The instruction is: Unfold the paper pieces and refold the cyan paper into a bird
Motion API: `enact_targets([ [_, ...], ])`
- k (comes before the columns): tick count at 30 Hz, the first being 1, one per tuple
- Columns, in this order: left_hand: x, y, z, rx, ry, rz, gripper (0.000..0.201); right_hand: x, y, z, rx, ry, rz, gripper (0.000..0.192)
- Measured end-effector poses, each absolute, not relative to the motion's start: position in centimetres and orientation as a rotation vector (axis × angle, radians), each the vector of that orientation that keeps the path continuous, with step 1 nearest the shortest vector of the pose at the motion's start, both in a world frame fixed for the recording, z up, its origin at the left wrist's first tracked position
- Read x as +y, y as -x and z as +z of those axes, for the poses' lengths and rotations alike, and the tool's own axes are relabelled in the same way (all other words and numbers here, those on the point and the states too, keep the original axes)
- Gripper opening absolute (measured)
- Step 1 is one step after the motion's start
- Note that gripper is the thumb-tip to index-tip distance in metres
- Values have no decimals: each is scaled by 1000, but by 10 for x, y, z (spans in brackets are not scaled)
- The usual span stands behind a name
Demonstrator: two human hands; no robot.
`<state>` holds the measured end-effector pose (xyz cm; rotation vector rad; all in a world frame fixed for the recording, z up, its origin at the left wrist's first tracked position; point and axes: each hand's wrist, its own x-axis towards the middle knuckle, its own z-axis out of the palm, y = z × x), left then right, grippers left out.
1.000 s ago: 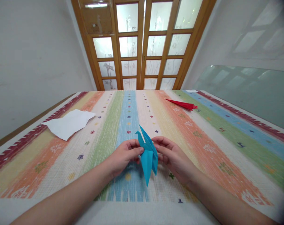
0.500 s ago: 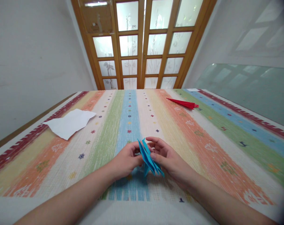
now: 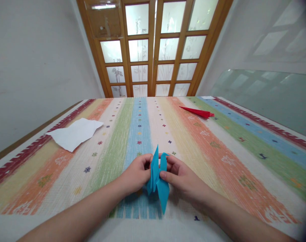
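A blue folded paper figure (image 3: pixel 158 179) with pointed ends hangs just above the striped cloth (image 3: pixel 218 151), between both of my hands. My left hand (image 3: pixel 136 173) pinches its left side with thumb and fingers. My right hand (image 3: pixel 180 174) pinches its right side, thumb on the near face. One long point hangs down toward me and two tips stick up between my fingers.
A white crumpled sheet (image 3: pixel 74 132) lies at the far left of the cloth. A red folded paper piece (image 3: pixel 198 112) lies at the far right. Wooden glazed doors (image 3: pixel 153 50) stand behind the table, and a glass pane (image 3: pixel 264 97) leans at the right.
The blue figure has been turned in my hands: its long point, first hanging down then swung flat to the right, hangs down again. Both hands closed in around it.
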<state>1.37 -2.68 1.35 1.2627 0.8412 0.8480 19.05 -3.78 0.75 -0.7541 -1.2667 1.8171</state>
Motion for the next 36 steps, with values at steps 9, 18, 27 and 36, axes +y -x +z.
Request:
enact_targets([
  [9,-18,-6,14,966,-1143,986,33,-36,-194,13,-1178,810,1832,36],
  [18,-14,7,23,884,-1186,998,37,-38,-196,19,-1196,832,1943,26],
  [27,-11,7,22,880,-1265,1051,27,-35,-199,12,-1216,766,1925,24],
  [36,-16,11,25,1057,-1560,1135,12,-36,-196,13,-1269,745,1821,16],
])
